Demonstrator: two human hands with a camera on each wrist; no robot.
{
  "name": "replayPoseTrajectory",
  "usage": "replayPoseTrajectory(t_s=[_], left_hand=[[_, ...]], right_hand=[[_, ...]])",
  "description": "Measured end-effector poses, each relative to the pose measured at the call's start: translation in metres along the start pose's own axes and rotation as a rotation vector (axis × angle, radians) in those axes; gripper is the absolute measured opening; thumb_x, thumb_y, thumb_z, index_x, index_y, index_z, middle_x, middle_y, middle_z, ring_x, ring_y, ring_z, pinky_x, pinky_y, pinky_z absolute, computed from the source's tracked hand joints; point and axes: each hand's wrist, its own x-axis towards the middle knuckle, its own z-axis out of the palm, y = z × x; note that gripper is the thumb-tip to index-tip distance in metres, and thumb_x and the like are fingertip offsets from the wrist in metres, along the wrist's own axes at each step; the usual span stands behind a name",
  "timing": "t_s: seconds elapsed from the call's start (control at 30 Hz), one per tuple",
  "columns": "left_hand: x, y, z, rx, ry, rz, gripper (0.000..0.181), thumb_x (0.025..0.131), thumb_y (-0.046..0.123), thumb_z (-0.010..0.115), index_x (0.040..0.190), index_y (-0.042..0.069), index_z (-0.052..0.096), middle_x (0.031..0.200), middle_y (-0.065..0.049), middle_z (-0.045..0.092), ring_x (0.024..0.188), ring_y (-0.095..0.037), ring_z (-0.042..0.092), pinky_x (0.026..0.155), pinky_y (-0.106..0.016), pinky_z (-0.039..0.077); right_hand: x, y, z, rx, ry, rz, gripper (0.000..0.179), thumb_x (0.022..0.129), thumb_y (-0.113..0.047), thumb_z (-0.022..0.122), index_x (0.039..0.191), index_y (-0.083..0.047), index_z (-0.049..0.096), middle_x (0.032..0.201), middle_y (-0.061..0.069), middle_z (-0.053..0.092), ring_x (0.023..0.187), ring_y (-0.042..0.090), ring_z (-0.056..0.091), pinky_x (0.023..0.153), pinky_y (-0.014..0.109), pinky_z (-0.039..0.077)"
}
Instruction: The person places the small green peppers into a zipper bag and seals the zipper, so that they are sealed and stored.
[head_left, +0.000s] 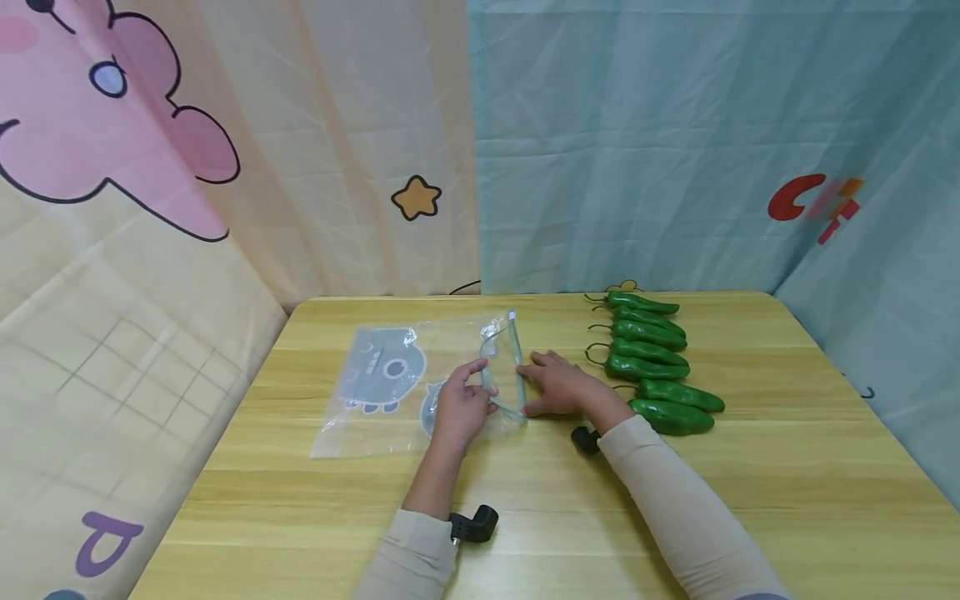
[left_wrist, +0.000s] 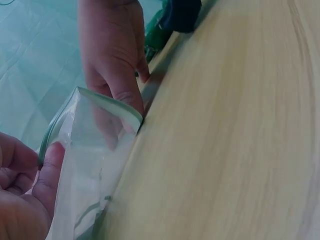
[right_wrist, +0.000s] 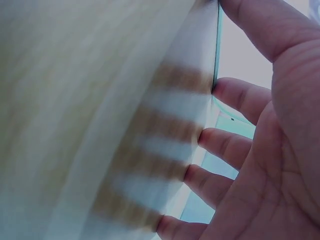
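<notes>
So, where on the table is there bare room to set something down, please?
The table is bare right of the green peppers. Another free patch is at its near left, bordered by the plastic bag and the left sleeve. The middle is crowded: left fingers and right fingers are at the bag's opening, with the peppers close beside the right sleeve.

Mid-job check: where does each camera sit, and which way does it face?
Head: worn on the head, facing forward and down at the bag, peppers and table; left hand, right hand and sleeves show.
Left wrist: on that wrist, facing the bag's edge; both hands show.
Right wrist: on that wrist, facing the table past the right palm and fingers.
Shared: head and left wrist both show the bag and both hands.
</notes>
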Motion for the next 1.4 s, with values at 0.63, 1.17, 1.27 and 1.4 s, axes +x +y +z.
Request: replayPoseTrajectory(t_s=[0.63,1.17,1.27,1.4], left_hand=[[0.006,-0.004,-0.009,-0.605,-0.058,-0.139,0.057,0.088,-0.018,0.040,0.142,0.001,0.045,0.141,-0.008,0.041,0.088,-0.015,0.053,0.076,-0.027,0.051],[0.010,-0.007,-0.014,-0.872,-0.094,-0.136,0.058,0.085,-0.022,0.031,0.136,0.002,0.044,0.125,-0.004,0.046,0.079,-0.011,0.049,0.071,-0.022,0.048],[0.010,-0.006,-0.013,-0.912,-0.092,-0.121,0.060,0.084,-0.023,0.029,0.135,0.002,0.043,0.126,-0.005,0.045,0.078,-0.011,0.048,0.071,-0.021,0.047],[0.011,-0.003,-0.012,-0.957,-0.081,-0.100,0.061,0.082,-0.025,0.027,0.134,0.003,0.042,0.128,-0.005,0.042,0.077,-0.011,0.047,0.070,-0.020,0.046]], right_hand=[[0.000,0.002,0.000,0.016,-0.002,-0.003,0.075,0.089,-0.041,0.073,0.151,-0.011,0.042,0.159,0.022,0.024,0.146,0.047,0.014,0.109,0.072,0.021],[0.001,0.004,0.000,0.013,-0.013,-0.016,0.077,0.088,-0.040,0.073,0.151,-0.010,0.041,0.159,0.023,0.022,0.145,0.048,0.013,0.108,0.073,0.021],[0.001,0.004,0.000,0.016,-0.014,-0.014,0.077,0.088,-0.040,0.073,0.152,-0.011,0.041,0.160,0.022,0.022,0.146,0.047,0.012,0.109,0.072,0.020],[0.001,0.003,0.000,0.024,-0.017,-0.008,0.077,0.088,-0.040,0.073,0.152,-0.012,0.041,0.160,0.022,0.021,0.146,0.047,0.011,0.110,0.072,0.019]])
